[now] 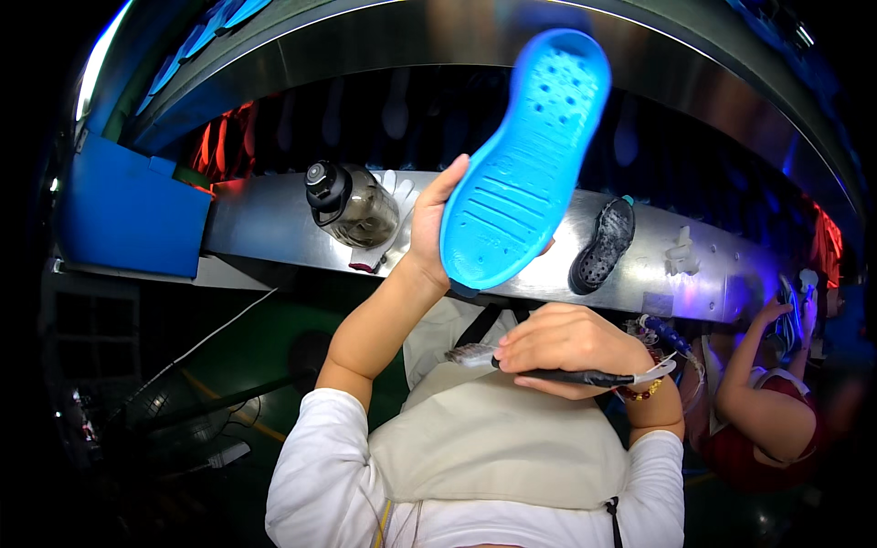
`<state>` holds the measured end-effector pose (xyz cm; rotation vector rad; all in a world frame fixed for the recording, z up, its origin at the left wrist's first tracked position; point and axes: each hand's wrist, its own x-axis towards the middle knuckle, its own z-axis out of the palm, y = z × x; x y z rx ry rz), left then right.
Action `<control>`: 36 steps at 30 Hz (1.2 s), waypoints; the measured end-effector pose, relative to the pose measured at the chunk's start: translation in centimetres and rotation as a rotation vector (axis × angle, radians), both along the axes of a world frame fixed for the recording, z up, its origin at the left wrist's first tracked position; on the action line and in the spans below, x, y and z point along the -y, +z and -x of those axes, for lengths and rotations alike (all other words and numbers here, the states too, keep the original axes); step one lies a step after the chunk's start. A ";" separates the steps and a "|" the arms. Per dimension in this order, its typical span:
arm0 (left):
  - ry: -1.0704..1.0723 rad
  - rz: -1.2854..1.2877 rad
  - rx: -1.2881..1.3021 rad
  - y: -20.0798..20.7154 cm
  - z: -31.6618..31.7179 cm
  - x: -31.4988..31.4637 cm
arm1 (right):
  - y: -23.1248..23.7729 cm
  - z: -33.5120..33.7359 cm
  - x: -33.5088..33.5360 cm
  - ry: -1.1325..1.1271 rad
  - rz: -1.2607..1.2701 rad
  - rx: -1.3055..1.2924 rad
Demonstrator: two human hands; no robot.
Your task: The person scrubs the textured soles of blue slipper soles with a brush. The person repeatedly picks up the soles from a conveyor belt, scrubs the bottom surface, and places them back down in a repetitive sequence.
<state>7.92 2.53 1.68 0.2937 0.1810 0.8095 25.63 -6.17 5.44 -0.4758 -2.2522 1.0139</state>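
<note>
My left hand [427,230] grips a bright blue shoe sole [521,173], holding it tilted upright above the bench edge. Ridges, dimples and a wet-looking sheen show on the sole's face. Most of my left fingers are hidden behind it. Lower down, in front of my apron, my right hand [577,345] is closed round a brush [566,375] with a dark handle; its pale bristles point left, apart from the sole. On the metal bench [269,219], right of the blue sole, lies a black sole [605,247] with a whitish coating in its middle.
A large dark-lidded bottle [358,208] stands at the left of the bench, beside a white glove [398,187]. A blue box [132,215] is at far left. Beyond the bench runs a curved metal rail [384,50]. At right, another person's arm [751,361] reaches toward the bench.
</note>
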 end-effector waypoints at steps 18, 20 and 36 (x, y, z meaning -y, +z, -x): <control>-0.583 -0.321 -0.854 1.1 1.3 1.4 | 1.0 -4.3 -0.9 0.031 0.121 0.445; -0.574 -0.260 -0.800 1.0 1.8 1.3 | 0.9 -5.1 -1.4 0.017 0.122 0.316; -0.384 -0.259 -0.984 1.2 3.4 1.4 | -2.0 -8.2 -1.7 -0.258 0.302 0.355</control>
